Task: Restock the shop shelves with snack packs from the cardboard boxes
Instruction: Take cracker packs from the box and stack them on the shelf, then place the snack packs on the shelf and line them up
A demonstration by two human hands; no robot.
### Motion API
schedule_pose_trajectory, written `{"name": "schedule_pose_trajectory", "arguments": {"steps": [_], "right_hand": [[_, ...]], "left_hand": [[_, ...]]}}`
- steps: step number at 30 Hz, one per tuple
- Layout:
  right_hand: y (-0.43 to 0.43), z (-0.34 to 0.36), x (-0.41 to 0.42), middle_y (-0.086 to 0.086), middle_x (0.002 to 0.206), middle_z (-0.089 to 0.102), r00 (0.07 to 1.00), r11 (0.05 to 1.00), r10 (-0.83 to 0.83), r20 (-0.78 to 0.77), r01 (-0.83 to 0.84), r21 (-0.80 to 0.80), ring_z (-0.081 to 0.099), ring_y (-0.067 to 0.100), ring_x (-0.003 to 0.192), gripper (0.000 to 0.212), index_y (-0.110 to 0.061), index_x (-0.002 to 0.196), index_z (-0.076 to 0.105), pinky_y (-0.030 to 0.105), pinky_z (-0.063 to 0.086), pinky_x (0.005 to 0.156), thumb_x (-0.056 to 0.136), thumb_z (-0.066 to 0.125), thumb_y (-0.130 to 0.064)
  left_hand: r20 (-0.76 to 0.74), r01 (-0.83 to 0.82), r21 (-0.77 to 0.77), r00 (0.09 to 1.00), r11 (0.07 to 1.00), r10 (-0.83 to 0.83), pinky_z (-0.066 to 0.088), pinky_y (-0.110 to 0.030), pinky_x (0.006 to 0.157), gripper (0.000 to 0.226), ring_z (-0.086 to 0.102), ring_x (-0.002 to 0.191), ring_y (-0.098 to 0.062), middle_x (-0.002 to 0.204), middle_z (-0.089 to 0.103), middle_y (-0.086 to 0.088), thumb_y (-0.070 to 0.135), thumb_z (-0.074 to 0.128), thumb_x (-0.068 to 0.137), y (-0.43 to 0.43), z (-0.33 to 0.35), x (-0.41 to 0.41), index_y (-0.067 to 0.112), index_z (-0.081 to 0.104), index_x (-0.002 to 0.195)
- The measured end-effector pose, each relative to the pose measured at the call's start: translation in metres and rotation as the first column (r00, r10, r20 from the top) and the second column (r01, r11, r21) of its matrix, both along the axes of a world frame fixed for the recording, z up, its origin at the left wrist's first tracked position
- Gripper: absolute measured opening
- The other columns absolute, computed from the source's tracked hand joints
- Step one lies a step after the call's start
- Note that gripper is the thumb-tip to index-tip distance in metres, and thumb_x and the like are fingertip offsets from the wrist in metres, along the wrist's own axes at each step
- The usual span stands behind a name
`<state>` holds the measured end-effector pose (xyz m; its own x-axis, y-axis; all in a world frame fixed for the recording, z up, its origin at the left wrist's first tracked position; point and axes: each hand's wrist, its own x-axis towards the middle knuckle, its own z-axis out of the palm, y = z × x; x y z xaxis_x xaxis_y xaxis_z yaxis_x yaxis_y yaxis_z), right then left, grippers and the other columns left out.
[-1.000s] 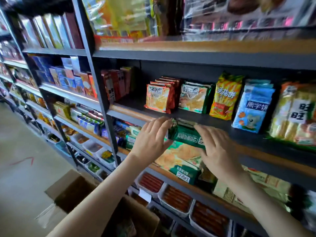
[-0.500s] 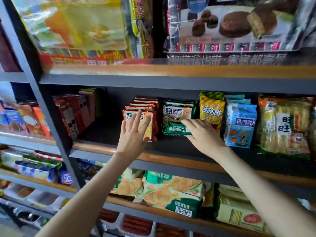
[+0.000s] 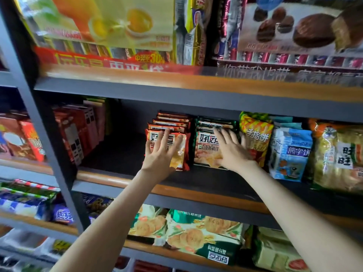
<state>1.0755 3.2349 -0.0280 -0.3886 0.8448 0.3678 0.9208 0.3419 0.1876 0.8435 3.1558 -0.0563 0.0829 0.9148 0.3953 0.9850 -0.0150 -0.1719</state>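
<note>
Pressing flat, left hand [image 3: 160, 152] spread on red snack pack [image 3: 181, 152], right hand [image 3: 231, 149] spread on green snack pack [image 3: 205, 152]

My left hand [image 3: 160, 154] covers much of the front orange pack [image 3: 180, 150]; my right hand [image 3: 232, 152] hides the green pack's [image 3: 204, 148] right side. The top shelf's packaging [image 3: 110, 61] is blurred and unreadable, cut off above.

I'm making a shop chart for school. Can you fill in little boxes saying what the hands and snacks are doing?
place: middle shelf of a shop rack
left hand: flat, fingers spread on the front red pack
right hand: flat on the front green pack
packs: both upright, side by side, more rows behind
right of them: yellow pack, then blue pack
</note>
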Motion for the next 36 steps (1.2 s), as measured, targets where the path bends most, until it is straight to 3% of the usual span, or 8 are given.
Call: {"name": "schedule_pose_trajectory", "arguments": {"steps": [7,10,13,16,21,26,32,36], "right_hand": [[0.01,-0.006,-0.01,0.006,0.161,-0.006,0.999,0.999,-0.024,0.045,0.025,-0.019,-0.006,0.025,0.148,0.126,-0.021,0.145,-0.031,0.052,-0.008,0.116,0.078,0.07,-0.055],[-0.001,-0.009,-0.011,0.005,0.16,-0.019,0.998,0.999,-0.016,0.053,0.014,0.041,-0.02,0.024,0.146,0.122,-0.024,0.132,-0.045,0.051,-0.021,0.11,0.086,0.067,-0.036],[-0.031,-0.012,-0.015,0.01,0.161,-0.004,0.989,0.981,0.139,-0.058,-0.129,0.148,-0.005,0.029,0.148,0.109,-0.024,0.152,-0.013,0.054,-0.011,0.112,0.082,0.071,-0.023],[-0.079,-0.027,-0.016,0.013,0.151,0.031,0.885,0.869,0.434,-0.17,-0.362,0.336,0.029,0.03,0.137,0.081,-0.017,0.148,0.032,0.054,0.021,0.111,0.08,0.073,-0.028],[-0.168,-0.078,-0.002,0.01,0.136,0.049,0.657,0.709,0.704,-0.269,-0.634,0.309,0.044,0.024,0.12,0.048,-0.01,0.136,0.049,0.04,0.032,0.099,0.09,0.052,-0.025],[-0.225,-0.206,0.046,0.01,0.124,0.057,0.558,0.634,0.703,-0.441,-0.773,0.034,0.05,0.024,0.114,0.04,-0.006,0.129,0.054,0.034,0.036,0.098,0.091,0.052,-0.018],[-0.266,-0.435,0.139,0.011,0.112,0.062,0.825,0.651,0.397,-0.402,-0.562,-0.51,0.048,0.021,0.105,0.04,-0.005,0.121,0.06,0.034,0.042,0.091,0.083,0.058,-0.015],[-0.289,-0.603,0.189,0.018,0.113,0.063,0.969,0.56,0.117,-0.218,-0.246,-0.791,0.057,0.031,0.105,0.049,-0.002,0.121,0.061,0.041,0.049,0.087,0.074,0.076,0.001]], "left_hand": [[0.109,0.027,-0.064,0.994,0.998,-0.02,0.001,-0.058,0.116,0.098,-0.027,0.143,-0.033,0.156,-0.03,-0.013,0.033,0.057,0.096,0.008,0.001,0.003,0.032,-0.028,0.147],[0.201,0.046,-0.077,0.979,0.996,-0.03,0.003,-0.056,0.118,0.084,-0.024,0.145,-0.029,0.158,-0.025,-0.009,0.031,0.051,0.099,-0.003,0.006,0.006,0.032,-0.014,0.152],[0.316,0.038,0.037,0.948,0.999,-0.048,0.004,-0.048,0.119,0.062,-0.002,0.149,-0.028,0.162,-0.001,-0.01,0.03,0.045,0.101,-0.026,0.004,0.02,0.023,0.014,0.154],[0.416,0.117,0.334,0.872,0.935,-0.258,0.042,-0.045,0.1,0.035,0.051,0.122,-0.036,0.138,0.051,-0.015,0.018,0.051,0.095,-0.06,-0.019,0.038,0.008,0.057,0.127],[0.537,0.044,0.442,0.787,0.896,-0.303,0.044,-0.033,0.091,0.028,0.056,0.106,-0.026,0.118,0.061,-0.012,0.008,0.051,0.091,-0.138,-0.092,0.082,0.002,0.059,0.117],[0.734,-0.109,0.158,0.678,0.981,-0.043,0.044,-0.025,0.087,0.03,0.055,0.104,-0.02,0.11,0.063,-0.009,0.012,0.047,0.089,-0.233,-0.221,0.136,0.003,0.06,0.114],[0.767,-0.196,-0.331,0.515,0.923,0.384,0.045,-0.025,0.081,0.031,0.06,0.093,-0.02,0.11,0.062,-0.007,0.022,0.047,0.086,-0.329,-0.439,0.22,0.01,0.058,0.113],[0.654,-0.165,-0.532,0.543,0.831,0.527,0.055,-0.032,0.077,0.043,0.067,0.093,-0.027,0.113,0.065,-0.011,0.018,0.044,0.08,-0.359,-0.588,0.262,0.007,0.061,0.118]]}}
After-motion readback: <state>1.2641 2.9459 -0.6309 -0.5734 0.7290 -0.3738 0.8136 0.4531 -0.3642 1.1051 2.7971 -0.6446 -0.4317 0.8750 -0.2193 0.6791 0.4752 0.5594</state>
